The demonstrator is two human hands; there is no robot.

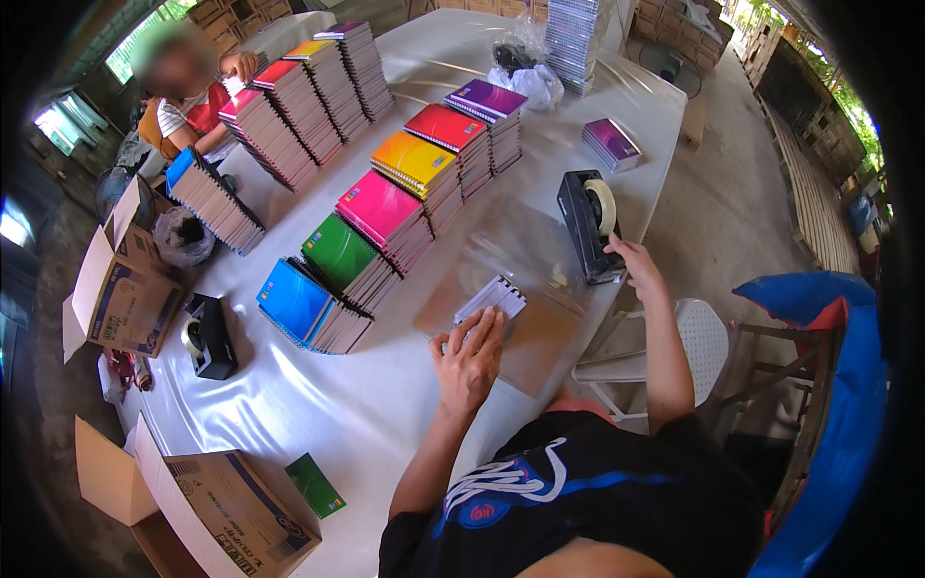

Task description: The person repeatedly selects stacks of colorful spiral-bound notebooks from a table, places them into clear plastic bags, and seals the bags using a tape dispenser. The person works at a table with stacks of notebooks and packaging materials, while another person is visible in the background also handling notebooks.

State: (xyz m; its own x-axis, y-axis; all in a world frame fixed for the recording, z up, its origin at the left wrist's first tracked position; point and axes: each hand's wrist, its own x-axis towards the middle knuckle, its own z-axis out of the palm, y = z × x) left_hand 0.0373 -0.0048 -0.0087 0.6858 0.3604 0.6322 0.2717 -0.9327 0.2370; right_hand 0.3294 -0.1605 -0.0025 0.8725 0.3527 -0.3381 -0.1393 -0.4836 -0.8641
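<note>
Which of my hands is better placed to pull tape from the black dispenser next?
Probably your right hand: it is at the near end of the black tape dispenser, while your left hand rests on the small spiral-bound stack, farther away.

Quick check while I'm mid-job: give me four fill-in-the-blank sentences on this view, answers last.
1. The left hand is on a pad whose top is mostly ____.
2. The dispenser nearest the right hand has a ____ body.
3. In the near row, the green stack stands between the blue stack and the ____ stack.
4. The flat item by the lower box is mostly ____.

Missing words: white; black; pink; green.
</note>
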